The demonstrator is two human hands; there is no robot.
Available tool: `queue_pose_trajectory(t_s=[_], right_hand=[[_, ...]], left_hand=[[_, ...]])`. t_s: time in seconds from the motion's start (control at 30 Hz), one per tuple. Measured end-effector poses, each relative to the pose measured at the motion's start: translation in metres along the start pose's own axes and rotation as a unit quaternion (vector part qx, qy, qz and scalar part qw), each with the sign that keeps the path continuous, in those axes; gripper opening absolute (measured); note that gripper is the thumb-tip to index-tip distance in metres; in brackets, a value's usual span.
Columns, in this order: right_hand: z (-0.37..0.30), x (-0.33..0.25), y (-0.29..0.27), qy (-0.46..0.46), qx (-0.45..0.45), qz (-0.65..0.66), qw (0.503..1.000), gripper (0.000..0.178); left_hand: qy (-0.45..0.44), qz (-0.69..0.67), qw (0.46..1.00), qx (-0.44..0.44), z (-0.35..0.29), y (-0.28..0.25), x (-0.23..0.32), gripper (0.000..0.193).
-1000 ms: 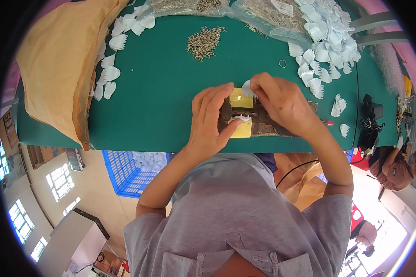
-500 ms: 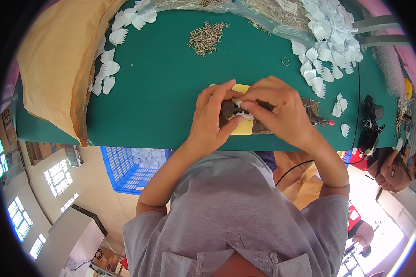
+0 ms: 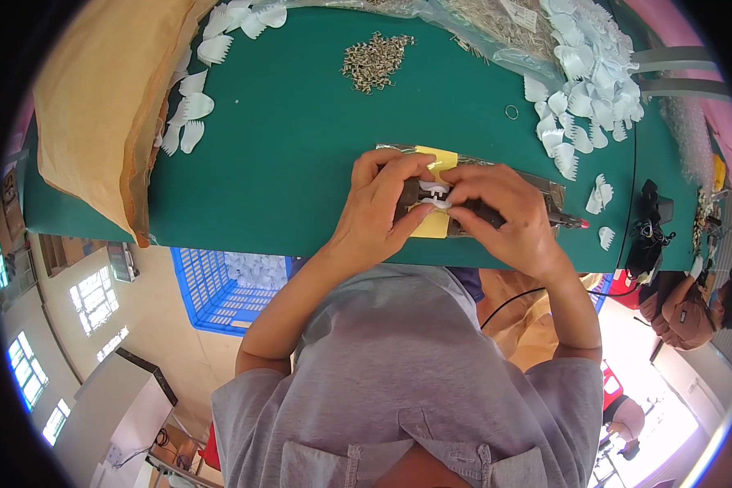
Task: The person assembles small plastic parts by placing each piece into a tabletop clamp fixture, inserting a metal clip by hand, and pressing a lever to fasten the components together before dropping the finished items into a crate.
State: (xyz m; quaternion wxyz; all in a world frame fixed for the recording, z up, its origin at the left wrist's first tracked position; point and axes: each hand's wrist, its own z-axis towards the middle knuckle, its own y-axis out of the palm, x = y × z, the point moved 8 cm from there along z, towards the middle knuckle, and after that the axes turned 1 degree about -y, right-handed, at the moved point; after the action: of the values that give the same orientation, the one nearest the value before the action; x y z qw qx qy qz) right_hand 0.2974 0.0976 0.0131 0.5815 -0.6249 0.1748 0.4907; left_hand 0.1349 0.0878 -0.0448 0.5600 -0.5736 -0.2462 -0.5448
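Note:
Above the dark fixture point(image 3: 412, 193), two white toothed plastic pieces point(image 3: 436, 203), like halves of a hair claw clip, stand face to face with a narrow gap between them. My left hand point(image 3: 378, 199) pinches them from the left, its thumb on the near piece and its fingers by the far one. From the right, my right hand point(image 3: 508, 207) closes thumb and fingertips on their other ends. A yellow sheet point(image 3: 437, 159) lies beneath the fixture. Whether a spring sits between the pieces is too small to tell.
Small metal springs point(image 3: 376, 63) lie heaped further back. Loose white toothed pieces point(image 3: 602, 85) pile up at the back right, others at the left beside a brown paper bag point(image 3: 89, 122). A red-tipped tool point(image 3: 569, 221) lies right. A blue basket point(image 3: 211, 293) stands below the table edge.
The fingers of my right hand have shifted lower and to the right. Both white pieces now show facing each other, where the far one was mostly covered. The whole view has shifted slightly.

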Motion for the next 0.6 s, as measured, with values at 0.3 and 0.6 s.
queue_pose_trajectory(t_s=[0.3, 0.6], right_hand=[[-0.011, -0.015, 0.011, -0.14, 0.072, -0.122, 0.98, 0.019], [-0.016, -0.015, 0.012, -0.108, 0.13, -0.139, 0.976, 0.022]], left_hand=[[0.053, 0.041, 0.998, 0.006, 0.004, -0.004, 0.006, 0.042], [0.06, 0.037, 0.997, 0.011, 0.007, -0.006, 0.008, 0.04]])
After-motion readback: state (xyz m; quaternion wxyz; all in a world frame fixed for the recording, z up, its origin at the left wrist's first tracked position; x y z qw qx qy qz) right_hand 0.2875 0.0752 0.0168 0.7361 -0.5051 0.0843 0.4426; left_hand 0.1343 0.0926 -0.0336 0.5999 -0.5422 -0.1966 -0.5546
